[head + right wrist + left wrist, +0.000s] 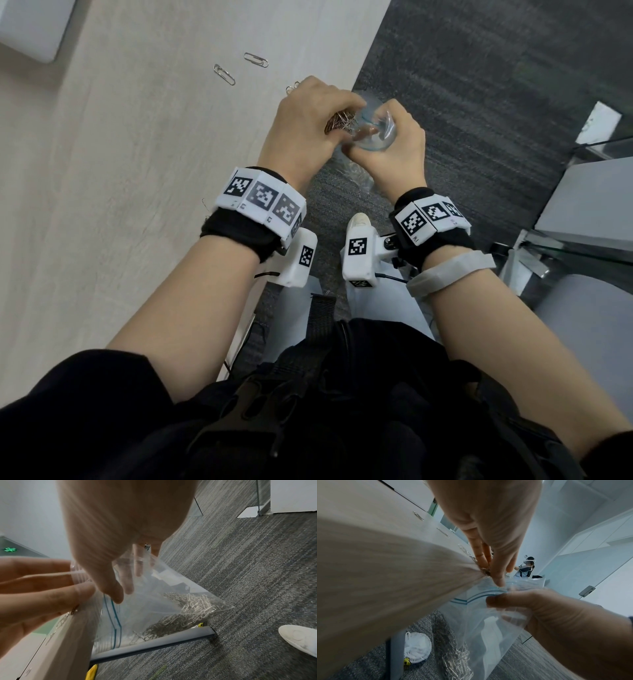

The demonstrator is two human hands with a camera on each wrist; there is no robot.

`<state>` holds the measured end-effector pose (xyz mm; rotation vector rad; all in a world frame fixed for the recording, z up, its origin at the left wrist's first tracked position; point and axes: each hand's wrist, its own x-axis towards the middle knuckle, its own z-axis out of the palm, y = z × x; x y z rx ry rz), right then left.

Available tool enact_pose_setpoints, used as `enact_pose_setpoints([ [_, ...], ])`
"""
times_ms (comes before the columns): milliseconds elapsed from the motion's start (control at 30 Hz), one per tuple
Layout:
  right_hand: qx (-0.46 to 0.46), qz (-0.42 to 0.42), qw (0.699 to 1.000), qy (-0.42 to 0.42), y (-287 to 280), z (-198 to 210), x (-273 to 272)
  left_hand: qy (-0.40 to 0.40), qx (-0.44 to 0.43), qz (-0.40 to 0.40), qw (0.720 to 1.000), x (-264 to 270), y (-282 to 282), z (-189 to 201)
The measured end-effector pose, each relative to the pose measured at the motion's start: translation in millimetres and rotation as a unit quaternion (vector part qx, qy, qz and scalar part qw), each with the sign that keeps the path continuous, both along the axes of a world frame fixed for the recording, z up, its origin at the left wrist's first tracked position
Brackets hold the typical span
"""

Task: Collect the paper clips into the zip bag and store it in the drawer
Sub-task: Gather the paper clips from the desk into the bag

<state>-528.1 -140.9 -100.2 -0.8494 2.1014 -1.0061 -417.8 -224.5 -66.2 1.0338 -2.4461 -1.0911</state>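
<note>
My left hand [308, 116] rests at the edge of the light wooden table [137, 171], its straight fingers [481, 553] pressing on a small heap of paper clips [342, 124] right at the rim. Just below the edge my right hand [394, 150] pinches the rim of the clear zip bag [154, 601] and holds its mouth open. The left thumb [498, 580] touches the bag's mouth. Many clips in the bag [188, 609] lie bunched in its lower corner. Two loose clips [224, 74] [256, 60] lie farther up the table.
A white flat object [30, 27] sits at the table's far left corner. Grey carpet [479, 102] lies beyond the table edge, with my white shoe [300, 638] and a white plastic bag [418, 647] on it. Another person [525, 568] stands in the distance.
</note>
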Motion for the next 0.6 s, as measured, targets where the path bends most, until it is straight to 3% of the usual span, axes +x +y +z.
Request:
enact_pose_setpoints([
  [200,0.01,-0.008,1.0,0.006,0,-3,-1,0.035,0.02,-0.011,0.999,0,-1,0],
  [300,0.01,-0.011,1.0,0.006,0,-2,-1,0.055,0.021,0.03,0.998,5,-6,2],
  [400,0.008,-0.004,1.0,-0.001,1,-2,-1,0.061,-0.053,0.106,0.991,18,-18,3],
  [467,0.01,-0.005,1.0,0.0,2,-3,-1,0.02,-0.084,0.158,0.984,28,-31,1],
  [600,0.01,-0.007,1.0,0.001,2,-4,-1,-0.189,-0.032,0.163,0.968,42,-44,-5],
])
